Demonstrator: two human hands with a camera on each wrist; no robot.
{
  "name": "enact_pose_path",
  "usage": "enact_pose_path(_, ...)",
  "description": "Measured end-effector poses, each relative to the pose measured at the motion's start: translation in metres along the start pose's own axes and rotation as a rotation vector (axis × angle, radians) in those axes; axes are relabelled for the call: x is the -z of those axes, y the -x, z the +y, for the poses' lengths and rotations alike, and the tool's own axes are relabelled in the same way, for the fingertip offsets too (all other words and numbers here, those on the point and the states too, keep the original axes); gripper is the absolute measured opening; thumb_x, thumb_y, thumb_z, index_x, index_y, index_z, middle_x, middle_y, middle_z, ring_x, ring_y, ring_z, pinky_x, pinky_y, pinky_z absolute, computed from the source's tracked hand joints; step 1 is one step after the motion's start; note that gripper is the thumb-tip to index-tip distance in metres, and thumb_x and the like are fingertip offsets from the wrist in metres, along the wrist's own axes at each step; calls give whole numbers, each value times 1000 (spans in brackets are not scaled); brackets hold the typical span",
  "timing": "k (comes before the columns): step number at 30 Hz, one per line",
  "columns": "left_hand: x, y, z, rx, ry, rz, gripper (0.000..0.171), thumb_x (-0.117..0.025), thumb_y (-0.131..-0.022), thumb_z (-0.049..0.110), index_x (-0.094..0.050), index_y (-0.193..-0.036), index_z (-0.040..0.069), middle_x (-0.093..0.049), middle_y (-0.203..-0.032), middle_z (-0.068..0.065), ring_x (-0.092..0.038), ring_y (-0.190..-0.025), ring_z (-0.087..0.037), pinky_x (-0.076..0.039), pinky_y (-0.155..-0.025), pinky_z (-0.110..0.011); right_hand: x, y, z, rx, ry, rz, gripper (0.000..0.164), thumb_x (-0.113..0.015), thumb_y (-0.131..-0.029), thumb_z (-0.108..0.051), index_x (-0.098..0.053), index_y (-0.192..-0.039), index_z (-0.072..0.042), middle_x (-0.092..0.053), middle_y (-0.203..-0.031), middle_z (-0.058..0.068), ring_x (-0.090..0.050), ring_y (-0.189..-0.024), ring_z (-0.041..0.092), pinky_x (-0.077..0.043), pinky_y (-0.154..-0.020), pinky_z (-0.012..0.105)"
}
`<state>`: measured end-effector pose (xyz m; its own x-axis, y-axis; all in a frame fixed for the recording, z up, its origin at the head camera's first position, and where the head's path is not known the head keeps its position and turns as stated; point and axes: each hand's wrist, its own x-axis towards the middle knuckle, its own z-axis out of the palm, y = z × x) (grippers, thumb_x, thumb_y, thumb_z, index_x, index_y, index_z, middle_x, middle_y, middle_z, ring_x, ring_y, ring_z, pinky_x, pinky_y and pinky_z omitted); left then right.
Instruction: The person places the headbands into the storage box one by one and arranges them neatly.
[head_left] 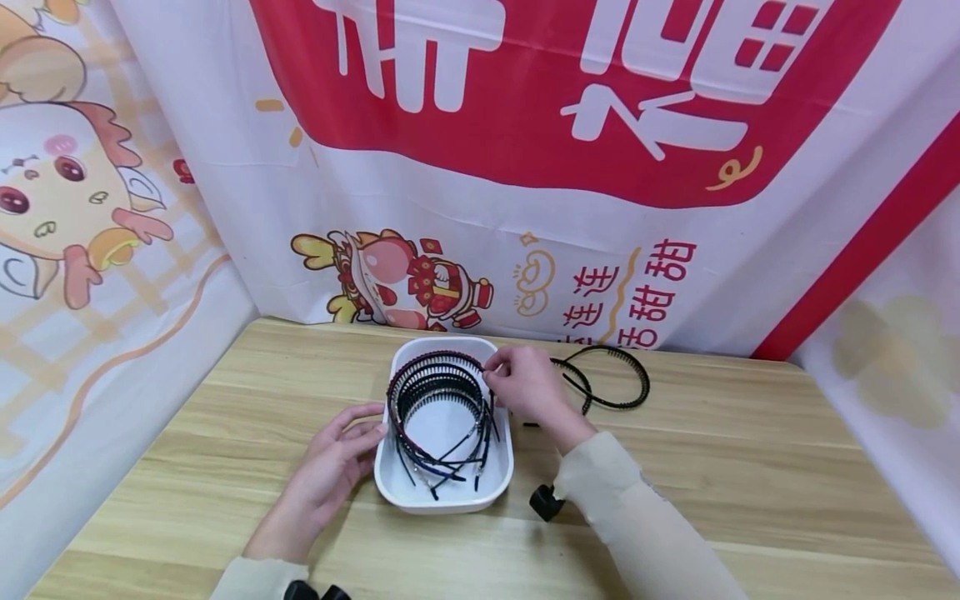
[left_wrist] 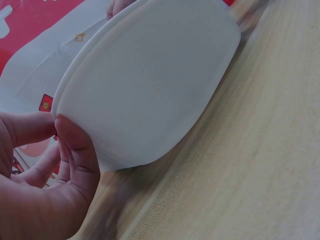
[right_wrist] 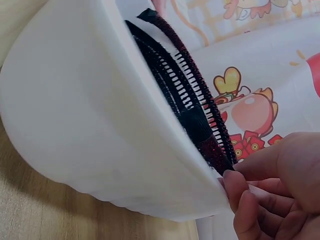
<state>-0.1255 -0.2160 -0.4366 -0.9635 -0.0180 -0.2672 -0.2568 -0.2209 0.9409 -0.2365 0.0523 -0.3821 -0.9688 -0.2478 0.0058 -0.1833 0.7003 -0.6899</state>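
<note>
A white plastic tub (head_left: 446, 505) holds several black toothed headbands (head_left: 439, 385), stacked in a ring with their ends crossing near the front. My left hand (head_left: 333, 467) is at the tub's left side, its thumb and fingertips pinching the rim in the left wrist view. Over the right rim, my right hand (head_left: 531, 385) pinches one end of a dark red, glittery headband (right_wrist: 218, 153) that lies on top of the stack. Black teeth of the bands below show beside it in the right wrist view.
Two more black headbands (head_left: 628, 403) lie overlapping on the wooden table (head_left: 720, 467), right of the tub and partly behind my right hand. A printed cloth (head_left: 465, 192) in white and red hangs along the table's back edge, with more cloth at both sides.
</note>
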Motion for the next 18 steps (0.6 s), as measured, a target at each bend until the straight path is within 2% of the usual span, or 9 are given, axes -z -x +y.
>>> enact_pose_path(12,1,-2,-3,0,-7,-11,36,-67,-104,9,-58,-139,14,-76,-108,10,-70,-103,-11,-59,-94,-29,-4,0,-2,78,89,36,8,-76,-98,-15,-80,-101,-10,-76,-83,3,-65,-67,12,-55,-59,24)
enact_pose_path(18,2,-4,-4,0,-8,-14,35,-67,-104,10,-59,-138,16,-76,-108,10,-70,-104,-11,-59,-94,-29,-7,0,1,109,106,86,8,-75,-97,-15,-81,-101,-11,-78,-84,3,-67,-70,12,-57,-64,26)
